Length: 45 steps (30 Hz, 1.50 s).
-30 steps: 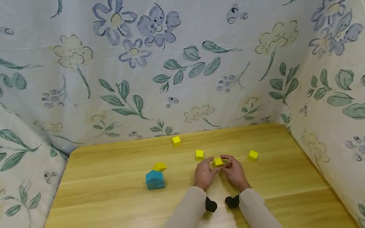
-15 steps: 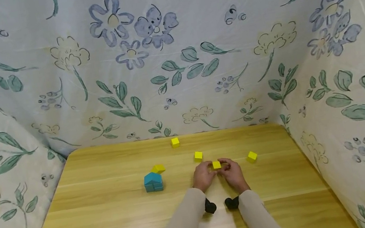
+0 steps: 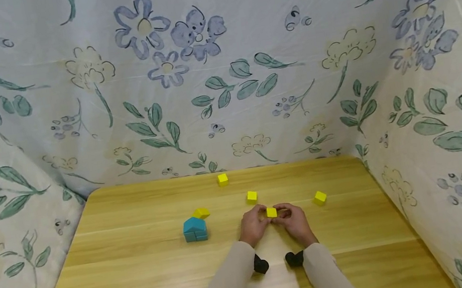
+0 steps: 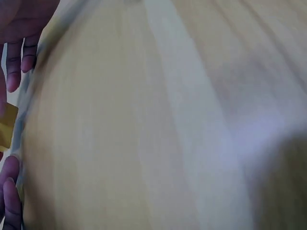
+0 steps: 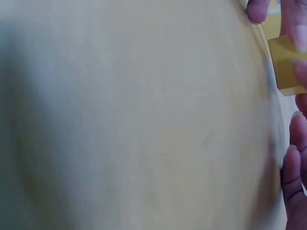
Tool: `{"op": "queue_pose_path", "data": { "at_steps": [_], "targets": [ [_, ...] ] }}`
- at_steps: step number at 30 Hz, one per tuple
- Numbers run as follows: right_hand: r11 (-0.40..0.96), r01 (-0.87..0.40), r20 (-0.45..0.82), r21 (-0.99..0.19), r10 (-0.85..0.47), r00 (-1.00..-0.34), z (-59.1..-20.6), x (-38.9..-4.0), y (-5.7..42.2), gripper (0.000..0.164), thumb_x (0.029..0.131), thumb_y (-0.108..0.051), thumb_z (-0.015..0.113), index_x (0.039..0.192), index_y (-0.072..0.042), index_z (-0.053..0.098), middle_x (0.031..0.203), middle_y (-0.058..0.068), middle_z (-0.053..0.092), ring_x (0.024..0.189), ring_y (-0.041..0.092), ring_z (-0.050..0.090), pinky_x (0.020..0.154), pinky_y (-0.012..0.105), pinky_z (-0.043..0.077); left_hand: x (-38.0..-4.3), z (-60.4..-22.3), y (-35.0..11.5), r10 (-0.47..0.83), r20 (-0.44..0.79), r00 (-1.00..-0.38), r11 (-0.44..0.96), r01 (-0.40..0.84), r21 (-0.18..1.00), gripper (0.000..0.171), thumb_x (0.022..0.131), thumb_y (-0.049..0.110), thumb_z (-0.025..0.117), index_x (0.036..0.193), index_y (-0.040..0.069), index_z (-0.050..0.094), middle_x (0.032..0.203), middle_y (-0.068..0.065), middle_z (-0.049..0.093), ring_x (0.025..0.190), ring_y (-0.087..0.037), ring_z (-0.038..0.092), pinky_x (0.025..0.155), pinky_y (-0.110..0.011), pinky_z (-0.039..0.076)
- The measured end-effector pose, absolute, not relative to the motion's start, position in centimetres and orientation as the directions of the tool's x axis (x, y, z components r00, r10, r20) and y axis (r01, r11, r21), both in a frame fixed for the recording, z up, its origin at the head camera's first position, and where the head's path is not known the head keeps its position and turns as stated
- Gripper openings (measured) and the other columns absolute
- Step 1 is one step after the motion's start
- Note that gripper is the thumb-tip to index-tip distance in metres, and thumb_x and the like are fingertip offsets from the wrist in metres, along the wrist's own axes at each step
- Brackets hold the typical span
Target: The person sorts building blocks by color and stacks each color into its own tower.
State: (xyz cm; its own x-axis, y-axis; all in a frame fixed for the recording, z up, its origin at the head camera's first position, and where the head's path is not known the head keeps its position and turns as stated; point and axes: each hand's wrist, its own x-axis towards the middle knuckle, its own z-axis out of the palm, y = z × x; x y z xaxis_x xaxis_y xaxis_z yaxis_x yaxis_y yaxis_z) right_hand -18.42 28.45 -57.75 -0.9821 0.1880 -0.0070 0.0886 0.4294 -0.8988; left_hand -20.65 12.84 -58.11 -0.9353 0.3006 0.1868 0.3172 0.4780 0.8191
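In the head view a yellow cube (image 3: 271, 213) is held between the fingertips of both hands, over the right middle of the table. My left hand (image 3: 253, 226) grips it from the left and my right hand (image 3: 294, 223) from the right. The right wrist view catches the cube (image 5: 286, 67) at its edge, with fingertips against its face. Only part of the cube (image 4: 7, 125) enters the left wrist view, among fingers cut off by the frame. Just beyond the hands lies another yellow cube (image 3: 252, 197).
More yellow cubes stand at the back (image 3: 222, 179) and to the right (image 3: 319, 198). On the left, a teal block stack (image 3: 194, 229) with a pointed top has a yellow block (image 3: 201, 212) behind it. Floral cloth (image 3: 226, 114) surrounds the wooden table (image 3: 144, 283).
Both hands have moved the held cube slightly left and nearer to me. The other blocks stay where they were; the head view shifts a little.
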Motion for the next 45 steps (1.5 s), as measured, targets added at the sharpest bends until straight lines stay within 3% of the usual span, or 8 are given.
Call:
{"op": "queue_pose_path", "data": {
  "at_steps": [6, 18, 22, 29, 45],
  "targets": [
    [0.434, 0.071, -0.009, -0.898, 0.143, -0.99, -57.3, -17.2, 27.3, 0.032, 0.077, 0.0, 0.078, 0.108, -0.003, 0.07, 0.096, 0.009, 0.065, 0.077, 0.019, 0.055, 0.063, 0.025, 0.045, -19.9, -58.8, 10.9, 0.317, 0.194, -0.928, 0.392, 0.315, 0.864, 0.031, 0.083, 0.014, 0.075, 0.112, 0.006, 0.066, 0.106, -0.007, 0.069, 0.06, -0.002, 0.046, 0.056, -0.02, 0.042],
    [0.407, -0.077, 0.1, -0.91, 0.036, -0.994, -57.6, -14.5, 23.7, 0.032, 0.074, -0.001, 0.081, 0.104, -0.006, 0.071, 0.078, 0.008, 0.061, 0.067, 0.013, 0.051, 0.058, 0.024, 0.043, -16.4, -58.6, 6.1, 0.329, 0.184, -0.926, 0.402, 0.314, 0.86, 0.035, 0.086, 0.018, 0.073, 0.118, 0.009, 0.066, 0.111, -0.005, 0.067, 0.075, -0.007, 0.053, 0.066, -0.022, 0.046],
    [0.41, -0.093, 0.103, -0.907, 0.003, -0.995, -57.9, -13.5, 22.0, 0.032, 0.074, -0.003, 0.081, 0.104, -0.008, 0.071, 0.083, 0.006, 0.063, 0.07, 0.014, 0.053, 0.061, 0.025, 0.045, -15.2, -58.9, 4.2, 0.322, 0.208, -0.924, 0.403, 0.332, 0.853, 0.034, 0.085, 0.018, 0.073, 0.117, 0.009, 0.067, 0.108, -0.005, 0.067, 0.07, -0.003, 0.051, 0.063, -0.021, 0.046],
    [0.416, -0.116, 0.096, -0.902, -0.068, -0.993, -58.1, -12.5, 19.0, 0.031, 0.074, -0.007, 0.082, 0.103, -0.01, 0.071, 0.095, 0.002, 0.066, 0.08, 0.019, 0.055, 0.068, 0.024, 0.044, -13.5, -59.6, 1.0, 0.287, 0.236, -0.929, 0.406, 0.341, 0.848, 0.036, 0.083, 0.02, 0.074, 0.115, 0.006, 0.067, 0.074, 0.007, 0.055, 0.06, 0.001, 0.045, 0.055, -0.02, 0.043],
    [0.358, -0.086, 0.052, -0.93, -0.105, -0.993, -57.8, -12.4, 14.1, 0.029, 0.075, -0.003, 0.081, 0.103, -0.008, 0.071, 0.097, 0.003, 0.065, 0.081, 0.019, 0.053, 0.07, 0.025, 0.045, -13.3, -59.7, -4.2, 0.291, 0.174, -0.941, 0.451, 0.295, 0.842, 0.036, 0.082, 0.02, 0.075, 0.115, 0.006, 0.068, 0.076, 0.007, 0.058, 0.063, -0.001, 0.049, 0.057, -0.021, 0.046]
  ]
}}
